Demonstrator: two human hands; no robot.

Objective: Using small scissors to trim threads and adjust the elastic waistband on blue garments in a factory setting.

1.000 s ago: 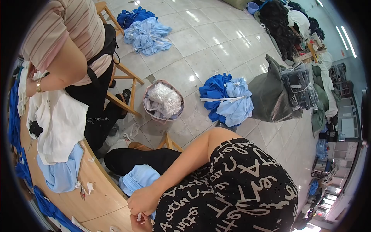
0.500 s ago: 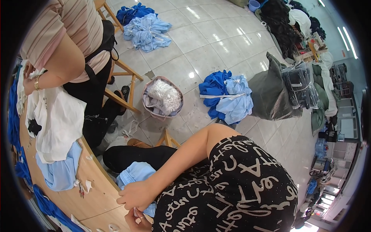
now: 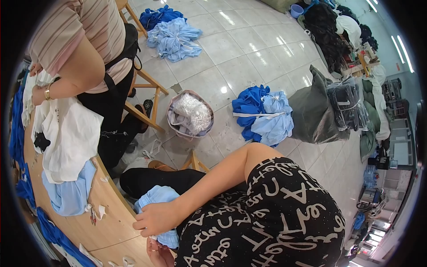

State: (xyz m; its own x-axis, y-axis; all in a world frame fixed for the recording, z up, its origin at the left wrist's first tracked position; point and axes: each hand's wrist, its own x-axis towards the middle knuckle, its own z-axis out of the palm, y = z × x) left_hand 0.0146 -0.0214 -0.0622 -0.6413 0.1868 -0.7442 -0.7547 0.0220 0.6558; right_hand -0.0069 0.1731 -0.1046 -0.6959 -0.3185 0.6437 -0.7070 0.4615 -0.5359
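A bunched light blue garment point(image 3: 158, 196) lies over my lap at the table's edge. My right hand point(image 3: 159, 219) is closed on its near part, fingers bent and knuckles up. Just below, my left hand point(image 3: 159, 252), a ring on one finger, pinches at the cloth's lower edge. A tiny whitish bit shows at those fingertips, too small to name. My right forearm crosses in front of the cloth and hides some of it.
A wooden table point(image 3: 104, 227) curves along the left, with small snips point(image 3: 93, 215), white scraps, a white garment point(image 3: 73, 138) and blue cloth. A co-worker point(image 3: 84, 58) stands there. Behind are a basket point(image 3: 171, 129), tied blue bundles point(image 3: 262, 111), a dark grey sack point(image 3: 311, 111) and wooden stools.
The view has shifted slightly. My left hand has moved a little down from my right, and more light blue cloth shows between them. The co-worker's other hand has come into sight.
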